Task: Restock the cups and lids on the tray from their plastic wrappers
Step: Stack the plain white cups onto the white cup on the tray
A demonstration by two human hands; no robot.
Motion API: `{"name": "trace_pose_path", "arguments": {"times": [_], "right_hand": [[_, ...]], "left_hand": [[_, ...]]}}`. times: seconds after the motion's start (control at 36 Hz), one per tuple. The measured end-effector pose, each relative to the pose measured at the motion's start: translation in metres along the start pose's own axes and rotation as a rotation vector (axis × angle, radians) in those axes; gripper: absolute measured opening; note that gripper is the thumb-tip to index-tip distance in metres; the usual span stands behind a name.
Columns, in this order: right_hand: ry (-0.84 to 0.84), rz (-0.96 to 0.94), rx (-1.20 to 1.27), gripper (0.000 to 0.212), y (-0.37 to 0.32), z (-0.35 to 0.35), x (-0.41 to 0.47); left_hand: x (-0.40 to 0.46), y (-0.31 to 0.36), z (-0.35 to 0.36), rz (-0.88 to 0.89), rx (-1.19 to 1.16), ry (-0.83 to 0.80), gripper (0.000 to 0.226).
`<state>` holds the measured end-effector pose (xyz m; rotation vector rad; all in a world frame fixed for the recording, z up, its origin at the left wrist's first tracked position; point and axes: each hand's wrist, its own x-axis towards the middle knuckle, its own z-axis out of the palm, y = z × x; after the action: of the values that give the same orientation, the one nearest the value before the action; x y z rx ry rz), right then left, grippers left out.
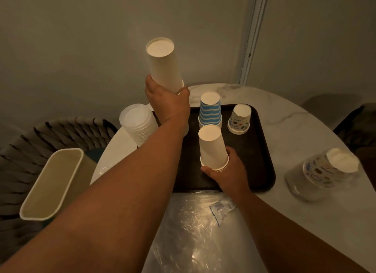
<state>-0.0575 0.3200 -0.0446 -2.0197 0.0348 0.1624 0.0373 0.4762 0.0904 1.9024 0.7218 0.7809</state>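
A short stack of upturned plain white paper cups stands at the centre of the dark rectangular plastic tray, its rim gripped by the right hand reaching from six o'clock. At eleven o'clock, the left hand, arm outstretched, is closed around a taller white cup stack. Crinkled clear plastic wrapper lies on the marble table at six o'clock.

The flat plastic tray is dark brown. On it stand a paper cup with blue and white stripes and a small white paper cup with coloured blobs. The tall plain paper cup stack, upper middle, is white. The round stone table is white with grey veins. The open bin, lower left, is cream.
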Motion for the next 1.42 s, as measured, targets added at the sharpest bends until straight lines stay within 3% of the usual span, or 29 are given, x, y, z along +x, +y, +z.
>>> {"name": "trace_pose_path", "arguments": {"times": [0.42, 0.67, 0.75, 0.86, 1.08, 1.19, 1.28, 1.36, 1.42], "right_hand": [[-0.011, 0.011, 0.021, 0.093, 0.002, 0.001, 0.004], [0.006, 0.008, 0.042, 0.088, 0.005, 0.0, 0.002], [0.011, 0.001, 0.05, 0.085, 0.005, 0.0, 0.002], [0.029, 0.006, 0.063, 0.085, 0.003, 0.0, 0.004], [0.101, -0.005, 0.071, 0.086, -0.011, -0.006, 0.003], [0.088, -0.069, 0.094, 0.082, -0.028, -0.013, -0.005], [0.043, -0.113, 0.088, 0.072, -0.047, -0.018, -0.014], [0.006, -0.164, 0.049, 0.068, -0.063, -0.021, -0.027], [0.02, -0.176, 0.04, 0.08, -0.069, -0.022, -0.037]], "left_hand": [[-0.016, -0.061, 0.027, -0.253, 0.022, -0.061, 0.09], [-0.02, -0.08, 0.033, -0.261, 0.002, -0.084, 0.088], [-0.021, -0.087, 0.032, -0.289, 0.005, -0.101, 0.098], [-0.028, -0.094, 0.024, -0.308, 0.067, -0.18, 0.106], [-0.069, -0.075, -0.014, -0.23, -0.02, -0.441, 0.059], [-0.089, -0.066, -0.041, -0.128, -0.145, -0.497, 0.079], [-0.105, -0.065, -0.055, -0.203, -0.149, -0.596, 0.097], [-0.118, -0.059, -0.064, -0.261, -0.217, -0.669, 0.097], [-0.119, -0.056, -0.07, -0.312, -0.307, -0.648, 0.089]]}}
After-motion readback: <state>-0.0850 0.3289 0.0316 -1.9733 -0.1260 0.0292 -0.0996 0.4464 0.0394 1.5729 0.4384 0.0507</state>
